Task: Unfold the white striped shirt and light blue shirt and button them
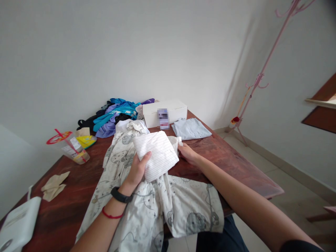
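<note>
The underside of the striped cloth (156, 154) is hidden from me, and so are most of the right hand's fingers; the white device (19, 224) is cut off at the lower left, and the label on the white box (152, 117) is blurred out. The striped cloth is thin and soft, folded into a rough rectangle — white with fine dark lines. It sits above the printed garment (147, 203), whose crumpled pale fabric with grey cartoon faces spreads over the worktop (228, 157) of reddish wood and past its near edge. My left hand (137, 168) grips the striped cloth, thumb on top; my right hand (187, 153) pinches a loose white end at its right side — near the folded pale-blue cloth (191, 128).
</note>
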A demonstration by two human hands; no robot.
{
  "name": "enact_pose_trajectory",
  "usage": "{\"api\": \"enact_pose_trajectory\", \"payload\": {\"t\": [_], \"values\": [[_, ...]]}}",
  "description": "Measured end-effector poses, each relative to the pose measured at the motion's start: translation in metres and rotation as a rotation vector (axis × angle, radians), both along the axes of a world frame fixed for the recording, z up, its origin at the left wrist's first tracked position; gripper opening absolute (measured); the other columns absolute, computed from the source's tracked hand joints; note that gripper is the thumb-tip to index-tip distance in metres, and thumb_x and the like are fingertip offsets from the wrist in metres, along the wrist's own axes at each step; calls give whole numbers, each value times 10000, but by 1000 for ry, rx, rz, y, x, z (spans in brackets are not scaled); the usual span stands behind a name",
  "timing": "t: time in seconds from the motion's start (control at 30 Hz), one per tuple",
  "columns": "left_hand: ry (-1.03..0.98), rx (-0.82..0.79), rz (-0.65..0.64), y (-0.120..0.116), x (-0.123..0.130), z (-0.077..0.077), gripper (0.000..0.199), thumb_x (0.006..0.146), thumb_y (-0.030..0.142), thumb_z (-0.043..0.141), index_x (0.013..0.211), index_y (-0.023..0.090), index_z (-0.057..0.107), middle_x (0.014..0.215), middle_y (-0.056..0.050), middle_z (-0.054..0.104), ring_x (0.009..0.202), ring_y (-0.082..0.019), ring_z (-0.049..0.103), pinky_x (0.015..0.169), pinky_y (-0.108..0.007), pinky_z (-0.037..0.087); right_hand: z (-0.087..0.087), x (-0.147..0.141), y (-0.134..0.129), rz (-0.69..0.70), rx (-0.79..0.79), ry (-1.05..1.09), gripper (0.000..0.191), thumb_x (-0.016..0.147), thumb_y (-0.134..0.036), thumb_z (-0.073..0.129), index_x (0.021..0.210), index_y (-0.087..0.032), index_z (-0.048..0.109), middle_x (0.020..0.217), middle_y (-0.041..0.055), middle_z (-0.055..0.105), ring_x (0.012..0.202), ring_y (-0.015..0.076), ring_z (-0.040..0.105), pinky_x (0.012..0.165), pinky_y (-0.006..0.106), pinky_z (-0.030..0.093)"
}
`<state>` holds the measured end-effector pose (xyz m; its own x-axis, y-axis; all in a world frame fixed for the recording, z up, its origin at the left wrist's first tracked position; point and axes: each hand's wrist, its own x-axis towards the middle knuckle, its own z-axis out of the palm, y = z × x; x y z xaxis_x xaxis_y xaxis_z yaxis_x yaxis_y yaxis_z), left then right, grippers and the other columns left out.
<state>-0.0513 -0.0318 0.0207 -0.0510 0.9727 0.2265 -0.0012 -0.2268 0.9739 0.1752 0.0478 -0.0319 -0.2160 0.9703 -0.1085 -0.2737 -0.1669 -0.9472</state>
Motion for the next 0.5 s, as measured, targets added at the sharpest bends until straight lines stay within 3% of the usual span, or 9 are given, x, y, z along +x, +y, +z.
{"api": "enact_pose_trajectory", "payload": {"t": [0.5], "values": [[10,2,5,0,0,0,640,826,524,743,1322,131,643,1283,-138,698,1270,-354,594,1118,-452,420,-6,1,3,1,20,-12,222,872,-369,710,960,-168,746,959,66,793,830,222,732,776,317,592]]}}
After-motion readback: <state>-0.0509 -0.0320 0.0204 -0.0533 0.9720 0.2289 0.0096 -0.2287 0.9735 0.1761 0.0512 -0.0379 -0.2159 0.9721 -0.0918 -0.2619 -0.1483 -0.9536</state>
